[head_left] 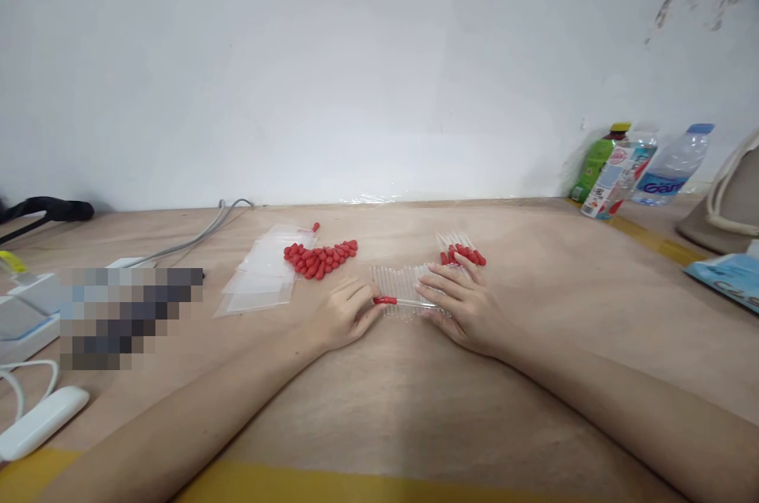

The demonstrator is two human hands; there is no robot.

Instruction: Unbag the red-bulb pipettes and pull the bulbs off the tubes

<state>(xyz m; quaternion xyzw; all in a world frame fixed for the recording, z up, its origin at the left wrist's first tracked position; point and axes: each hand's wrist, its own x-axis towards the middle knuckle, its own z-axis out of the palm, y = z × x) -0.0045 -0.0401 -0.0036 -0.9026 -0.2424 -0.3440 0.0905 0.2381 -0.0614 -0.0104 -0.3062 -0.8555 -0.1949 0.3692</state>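
A row of clear thin tubes (396,281) lies on the brown table between my hands. My left hand (344,315) is closed in a pinch on a small red cap (385,300) at the end of one tube. My right hand (459,299) rests on the tubes with its fingers curled over them, holding the tube the cap meets. A loose heap of red caps (320,258) lies just beyond my left hand. A few tubes with red caps fitted (462,252) lie beyond my right hand.
A stack of clear plastic bags (261,277) lies left of the red caps. Grey cables (195,240), white devices (41,420) and a blurred patch sit at the left. Bottles (622,169) stand at the back right by the wall, next to a beige bag (729,206).
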